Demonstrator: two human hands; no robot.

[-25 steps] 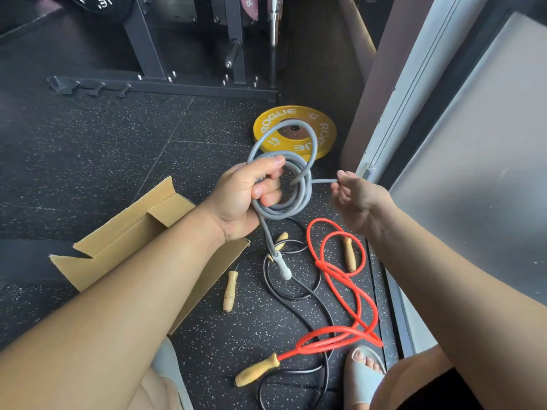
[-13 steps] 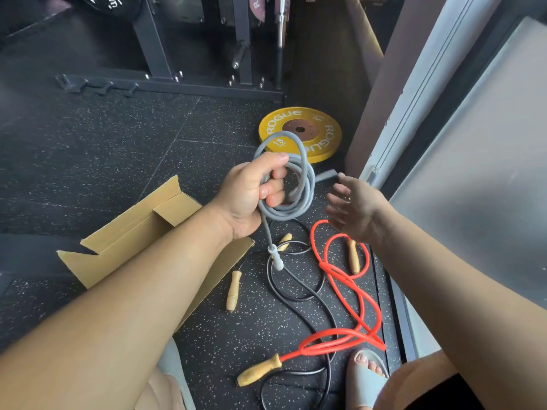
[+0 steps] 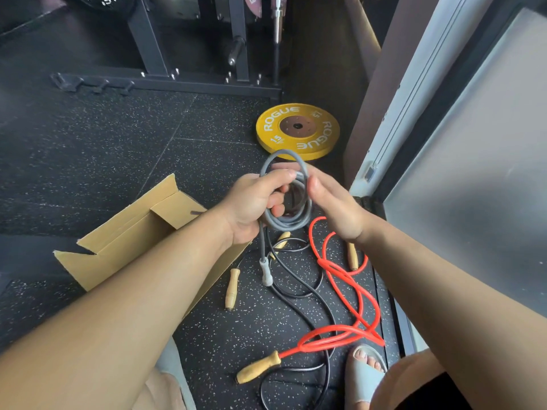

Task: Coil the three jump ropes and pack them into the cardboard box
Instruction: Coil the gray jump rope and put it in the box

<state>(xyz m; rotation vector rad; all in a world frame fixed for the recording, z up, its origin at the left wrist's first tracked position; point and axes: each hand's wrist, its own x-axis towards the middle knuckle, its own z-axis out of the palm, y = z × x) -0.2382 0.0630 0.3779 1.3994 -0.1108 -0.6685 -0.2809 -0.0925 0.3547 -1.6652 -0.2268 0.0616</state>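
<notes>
My left hand (image 3: 251, 202) grips a grey jump rope (image 3: 287, 224) wound into a small coil, held up over the floor. One grey handle (image 3: 266, 273) hangs below the coil. My right hand (image 3: 334, 211) is at the coil's upper right, thumb in front and fingers behind, pinching the strands. An open cardboard box (image 3: 133, 241) lies on the floor to the left, partly hidden by my left forearm. A black jump rope (image 3: 299, 294) with wooden handles and a red jump rope (image 3: 346, 279) with wooden handles lie loose and tangled on the floor below my hands.
A yellow weight plate (image 3: 297, 130) lies flat just beyond my hands. A black rack base (image 3: 177, 82) runs across the back. A door frame and frosted panel (image 3: 444, 143) close off the right side. My sandalled foot (image 3: 365, 371) rests by the red rope.
My right hand, which had let go of the grey rope's end and hung open, has moved left to the coil and now pinches it. The coil is tighter.
</notes>
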